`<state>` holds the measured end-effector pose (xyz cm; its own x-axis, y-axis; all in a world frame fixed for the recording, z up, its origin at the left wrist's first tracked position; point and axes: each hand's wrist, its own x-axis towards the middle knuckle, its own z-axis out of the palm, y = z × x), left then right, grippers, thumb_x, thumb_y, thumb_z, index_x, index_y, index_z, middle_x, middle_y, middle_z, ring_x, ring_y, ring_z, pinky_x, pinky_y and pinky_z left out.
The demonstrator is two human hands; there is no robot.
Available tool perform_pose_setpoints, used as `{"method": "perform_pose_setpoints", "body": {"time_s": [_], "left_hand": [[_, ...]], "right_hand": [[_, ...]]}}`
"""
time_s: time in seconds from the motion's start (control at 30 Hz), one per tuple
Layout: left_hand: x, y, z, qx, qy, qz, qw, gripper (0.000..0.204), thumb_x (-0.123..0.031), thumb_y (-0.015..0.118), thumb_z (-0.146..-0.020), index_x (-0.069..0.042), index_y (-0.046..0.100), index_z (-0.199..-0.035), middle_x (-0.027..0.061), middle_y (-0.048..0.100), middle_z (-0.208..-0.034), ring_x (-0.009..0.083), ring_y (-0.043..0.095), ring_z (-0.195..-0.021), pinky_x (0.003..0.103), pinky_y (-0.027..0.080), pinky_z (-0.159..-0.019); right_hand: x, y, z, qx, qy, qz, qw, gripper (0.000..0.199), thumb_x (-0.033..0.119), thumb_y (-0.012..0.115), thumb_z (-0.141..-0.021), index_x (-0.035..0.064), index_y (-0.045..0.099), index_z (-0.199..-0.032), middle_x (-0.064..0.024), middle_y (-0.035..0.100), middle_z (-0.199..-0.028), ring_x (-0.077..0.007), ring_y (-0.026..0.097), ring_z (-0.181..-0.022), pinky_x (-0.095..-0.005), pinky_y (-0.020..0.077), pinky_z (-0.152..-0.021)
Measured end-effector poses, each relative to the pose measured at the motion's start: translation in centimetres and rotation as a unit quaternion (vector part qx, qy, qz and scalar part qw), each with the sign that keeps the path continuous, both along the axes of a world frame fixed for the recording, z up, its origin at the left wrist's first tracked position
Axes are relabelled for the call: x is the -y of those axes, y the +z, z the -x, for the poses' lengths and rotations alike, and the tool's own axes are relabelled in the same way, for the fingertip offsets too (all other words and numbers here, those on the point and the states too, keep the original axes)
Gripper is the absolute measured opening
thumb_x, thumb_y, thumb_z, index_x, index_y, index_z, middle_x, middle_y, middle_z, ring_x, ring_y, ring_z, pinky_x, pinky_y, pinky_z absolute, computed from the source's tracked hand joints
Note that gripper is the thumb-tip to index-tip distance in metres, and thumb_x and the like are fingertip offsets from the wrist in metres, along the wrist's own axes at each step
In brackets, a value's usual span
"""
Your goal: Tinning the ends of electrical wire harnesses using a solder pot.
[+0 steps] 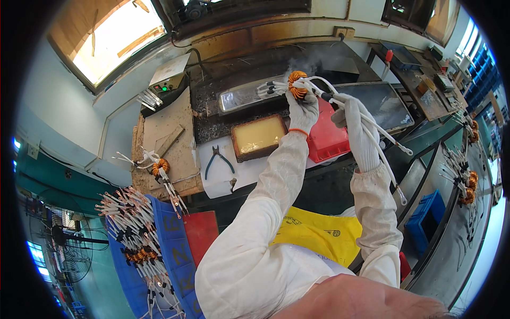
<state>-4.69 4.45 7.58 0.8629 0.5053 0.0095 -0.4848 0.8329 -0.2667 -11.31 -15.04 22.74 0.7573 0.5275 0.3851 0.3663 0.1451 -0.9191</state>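
Observation:
My left hand [302,110], in a white glove, grips an orange copper-wound ring coil [297,83] and holds it up over a long metal trough [239,98] from which smoke rises. White sleeved leads fan out of the coil to both sides. My right hand [355,123], also gloved, holds a bundle of these white leads [378,129], which trail down to the right past my forearm. A shallow tray of yellow liquid [258,135] lies just below and left of my left hand.
Pliers with blue handles [218,158] lie on white paper. Another orange coil [160,167] rests on a cardboard-covered block. A blue crate [159,250] at lower left holds several coils with leads. A red tray [326,139] sits behind my forearms. More coils [468,183] lie at right.

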Motion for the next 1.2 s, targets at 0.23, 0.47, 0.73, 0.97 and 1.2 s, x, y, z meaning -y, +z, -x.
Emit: {"method": "perform_pose_setpoints", "body": {"time_s": [0.23, 0.47, 0.73, 0.97, 1.2], "left_hand": [[-1.8, 1.5, -0.9, -0.05, 0.026, -0.007, 0.998, 0.052, -0.054, 0.055, -0.094, -0.007, 0.059, -0.115, 0.0042, 0.065, -0.096, 0.0147, 0.057, -0.069, 0.024, 0.05, -0.057], [-2.1, 3.3, 0.5, -0.052, 0.026, 0.007, 0.998, 0.046, -0.05, 0.057, -0.095, -0.007, 0.06, -0.11, 0.0045, 0.065, -0.09, 0.0157, 0.056, -0.063, 0.025, 0.05, -0.055], [-5.0, -0.6, -1.1, 0.096, 0.005, -0.057, 0.994, 0.05, -0.053, 0.053, -0.096, -0.011, 0.058, -0.122, 0.0058, 0.067, -0.11, 0.0224, 0.067, -0.09, 0.038, 0.058, -0.07], [-2.1, 3.0, -0.6, -0.038, 0.009, 0.007, 0.999, 0.045, -0.052, 0.058, -0.094, -0.01, 0.062, -0.109, 0.0031, 0.064, -0.089, 0.0151, 0.056, -0.063, 0.025, 0.049, -0.055], [-1.8, 3.4, -0.1, -0.032, 0.008, 0.012, 0.999, 0.043, -0.05, 0.059, -0.093, -0.01, 0.062, -0.108, 0.003, 0.066, -0.091, 0.0142, 0.058, -0.065, 0.023, 0.051, -0.055]], "right_hand": [[-2.2, 0.9, -0.6, 0.033, 0.034, 0.006, 0.999, 0.04, 0.036, 0.048, -0.104, 0.003, 0.065, -0.119, -0.0021, 0.065, -0.08, -0.0077, 0.056, -0.073, -0.0228, 0.0462, -0.069], [-3.1, 1.1, 0.3, 0.038, 0.05, 0.003, 0.998, 0.037, 0.032, 0.048, -0.104, 0.0031, 0.065, -0.121, -0.0023, 0.065, -0.08, -0.0076, 0.057, -0.073, -0.0228, 0.047, -0.069], [-3.4, 2.0, 1.6, 0.055, 0.056, -0.002, 0.997, 0.038, 0.033, 0.048, -0.104, 0.0026, 0.065, -0.12, -0.0024, 0.065, -0.08, -0.0076, 0.058, -0.074, -0.0233, 0.0479, -0.07], [-3.2, 1.4, 0.5, 0.041, 0.03, 0.016, 0.999, 0.039, 0.035, 0.048, -0.104, 0.0036, 0.066, -0.119, -0.0022, 0.065, -0.08, -0.0073, 0.058, -0.074, -0.0233, 0.0475, -0.07], [-2.9, 1.4, 1.0, 0.047, 0.04, 0.012, 0.998, 0.039, 0.035, 0.048, -0.104, 0.0038, 0.066, -0.119, -0.0025, 0.066, -0.081, -0.0071, 0.057, -0.073, -0.0229, 0.0468, -0.069]]}}
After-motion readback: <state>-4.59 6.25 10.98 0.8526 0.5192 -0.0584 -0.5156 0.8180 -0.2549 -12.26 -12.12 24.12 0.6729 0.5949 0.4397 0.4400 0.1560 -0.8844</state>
